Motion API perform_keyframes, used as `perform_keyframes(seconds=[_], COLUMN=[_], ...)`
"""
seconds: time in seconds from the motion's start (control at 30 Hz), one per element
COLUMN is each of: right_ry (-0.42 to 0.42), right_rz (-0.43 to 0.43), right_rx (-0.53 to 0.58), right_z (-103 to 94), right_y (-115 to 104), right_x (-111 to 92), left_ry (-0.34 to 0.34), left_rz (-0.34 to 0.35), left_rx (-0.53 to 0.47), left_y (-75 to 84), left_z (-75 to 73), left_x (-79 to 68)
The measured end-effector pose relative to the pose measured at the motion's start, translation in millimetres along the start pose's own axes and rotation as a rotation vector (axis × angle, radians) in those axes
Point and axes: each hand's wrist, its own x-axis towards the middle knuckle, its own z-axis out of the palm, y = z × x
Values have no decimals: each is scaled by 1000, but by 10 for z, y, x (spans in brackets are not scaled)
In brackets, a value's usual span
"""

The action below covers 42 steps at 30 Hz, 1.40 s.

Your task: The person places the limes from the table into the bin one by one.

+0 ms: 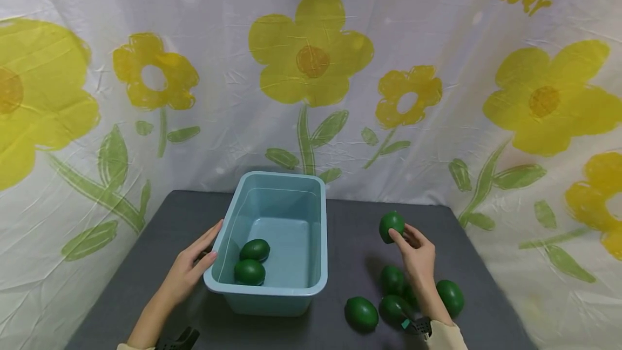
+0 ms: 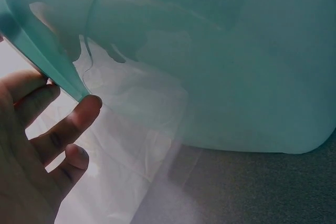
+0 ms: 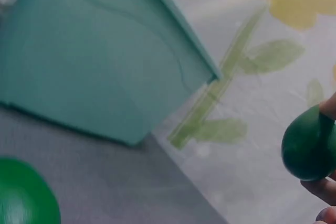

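Note:
Above the dark table, my right hand (image 1: 419, 255) pinches a dark green lime (image 1: 391, 226) between thumb and fingers. The same lime (image 3: 307, 144) shows at the right edge of the right wrist view. My left hand (image 1: 188, 263) rests against the left rim of a light blue plastic tub (image 1: 318, 242). In the left wrist view its relaxed fingers (image 2: 73, 121) touch the underside of that rim. Two limes (image 1: 250, 273) lie inside the tub at its near left. Several more limes (image 1: 362, 315) lie on the table around and below my right wrist, which partly hides them.
The dark grey table (image 1: 350, 242) carries the tub near its middle. A white cloth (image 1: 218, 139) printed with yellow flowers hangs behind the table and along both sides. The tub's walls stand high above the table.

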Motion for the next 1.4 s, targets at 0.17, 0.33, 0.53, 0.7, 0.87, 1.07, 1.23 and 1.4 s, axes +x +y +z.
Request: perform_keyframes(seconds=[0.17,0.33,0.53,0.7,0.87,1.07,1.23,1.4], right_ry=[5,1,4,4,-7,-36,-39,-50], right_rz=[9,-36,-126,-157,-178,-199,-225,-243], right_rx=[76,82,104,121,152,186,207,218], right_z=[58,161,335,477,589,695,785,883], right_y=[-107,-169,-224,-280,-354,-434,-508,-600], right_x=[-6,-28,-61,-62,-70,-85,-103,-115], left_ry=[0,14,13,13,16,16,16,17], left_rz=[2,7,14,9,4,2,10,18], left_rx=[-10,-15,-21,-12,-12,-13,-14,-9], left_y=[-5,-28,-37,-33,-43,-51,-52,-48], left_z=[15,20,21,21,17,16,18,19], left_x=[-2,-9,-4,-5,-14,-18,-16,-10])
